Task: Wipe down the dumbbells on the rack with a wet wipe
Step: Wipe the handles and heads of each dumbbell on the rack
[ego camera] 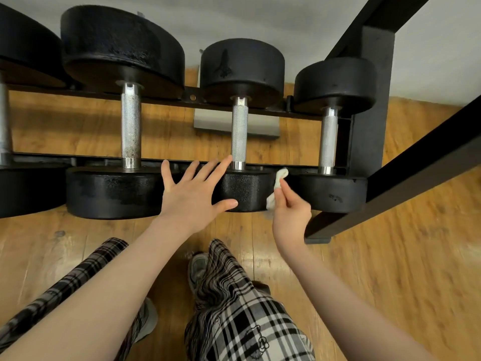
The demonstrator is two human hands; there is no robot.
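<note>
left hand (194,194): fingers straight and spread, laid flat over near ends of two dumbbells, holds nothing
right hand (290,207): fingertips pinch wipe (277,187), crumpled white, in the gap between near ends of middle dumbbell (239,136) and right dumbbell (329,139)
big dumbbell (130,126): left of middle one, knurled steel handle, black ends
rack (374,121): black frame, rails carry the dumbbells across, handles running near-to-far
floor (390,269): wood planks
legs (234,308): plaid trousers, grey shoe, near edge
</note>
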